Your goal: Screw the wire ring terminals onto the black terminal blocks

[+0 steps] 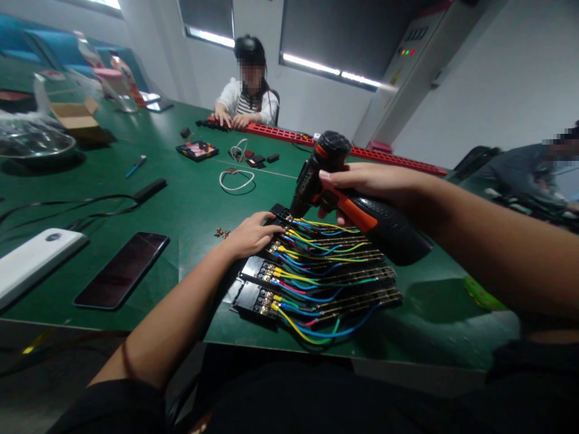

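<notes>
My right hand (pixel 362 184) is wrapped round the grip of a black and orange power screwdriver (pixel 332 187), which tilts down so its tip meets the far end of a row of black terminal blocks (pixel 256 298). Beside that tip, my left hand (pixel 256 234) rests on the blocks, its thumb and fingers apart; whether a small part is under the fingertips is hidden. Yellow, blue, green and red wires (pixel 312 280) run rightward from the brass screws of the blocks. Left of my left hand lies a little pile of brass screws (pixel 221 232).
A phone (pixel 122 271) and a white power bank (pixel 38 262) lie at the left, with a black cable. Farther back are a parts tray (pixel 197 150), a cardboard box (pixel 79 120) and a metal bowl (pixel 36 144). A person (pixel 248 90) sits across by a long red rail (pixel 280 132).
</notes>
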{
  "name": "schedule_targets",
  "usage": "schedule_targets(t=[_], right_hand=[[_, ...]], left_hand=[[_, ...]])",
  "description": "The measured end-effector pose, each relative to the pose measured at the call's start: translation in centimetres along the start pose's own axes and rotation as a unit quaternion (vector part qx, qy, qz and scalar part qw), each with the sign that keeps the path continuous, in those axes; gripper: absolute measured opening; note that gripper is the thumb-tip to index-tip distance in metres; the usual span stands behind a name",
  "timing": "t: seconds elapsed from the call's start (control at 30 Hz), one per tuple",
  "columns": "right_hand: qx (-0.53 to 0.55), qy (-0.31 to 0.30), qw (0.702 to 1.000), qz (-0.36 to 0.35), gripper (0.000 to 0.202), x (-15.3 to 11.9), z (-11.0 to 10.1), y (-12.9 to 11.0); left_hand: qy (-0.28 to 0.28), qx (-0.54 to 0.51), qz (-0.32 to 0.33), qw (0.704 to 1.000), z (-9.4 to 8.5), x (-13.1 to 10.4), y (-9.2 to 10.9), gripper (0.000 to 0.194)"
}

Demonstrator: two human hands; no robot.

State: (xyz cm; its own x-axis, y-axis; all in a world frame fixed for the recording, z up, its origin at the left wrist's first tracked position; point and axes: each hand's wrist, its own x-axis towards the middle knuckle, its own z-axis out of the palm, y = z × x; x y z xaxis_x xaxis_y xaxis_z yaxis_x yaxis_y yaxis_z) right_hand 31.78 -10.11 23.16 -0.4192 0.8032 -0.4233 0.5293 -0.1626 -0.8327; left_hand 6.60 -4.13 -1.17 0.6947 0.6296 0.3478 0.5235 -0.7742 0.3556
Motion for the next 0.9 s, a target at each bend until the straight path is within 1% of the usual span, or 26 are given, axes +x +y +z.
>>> schedule_targets(t=[0.1,0.33,0.5,0.73,0.9], right_hand=[[0.002,-0.007,1.0,-0.001,0.038,-0.1,0.2,0.0],[0.002,-0.034,0.999,-0.009,0.033,0.5,0.7,0.2],[0.012,-0.029,0.999,-0.009,0.031,0.7,0.5,0.3],[0.015,-0.035,0.999,-0.012,0.03,0.7,0.5,0.2],[0.019,-0.046,0.999,-0.008,0.032,0.9,0.5,0.4]], left_hand=[[0.005,-0.026,-0.006,1.0,0.1,0.0,0.0,0.042],[0.052,-0.083,-0.017,0.995,0.0,-0.2,0.2,0.038],[0.06,-0.072,-0.008,0.996,-0.4,-0.3,0.3,0.033],[0.052,-0.028,0.012,0.998,0.0,-0.3,-0.1,0.033],[0.055,-0.025,0.017,0.998,0.0,-0.3,-0.1,0.032]])
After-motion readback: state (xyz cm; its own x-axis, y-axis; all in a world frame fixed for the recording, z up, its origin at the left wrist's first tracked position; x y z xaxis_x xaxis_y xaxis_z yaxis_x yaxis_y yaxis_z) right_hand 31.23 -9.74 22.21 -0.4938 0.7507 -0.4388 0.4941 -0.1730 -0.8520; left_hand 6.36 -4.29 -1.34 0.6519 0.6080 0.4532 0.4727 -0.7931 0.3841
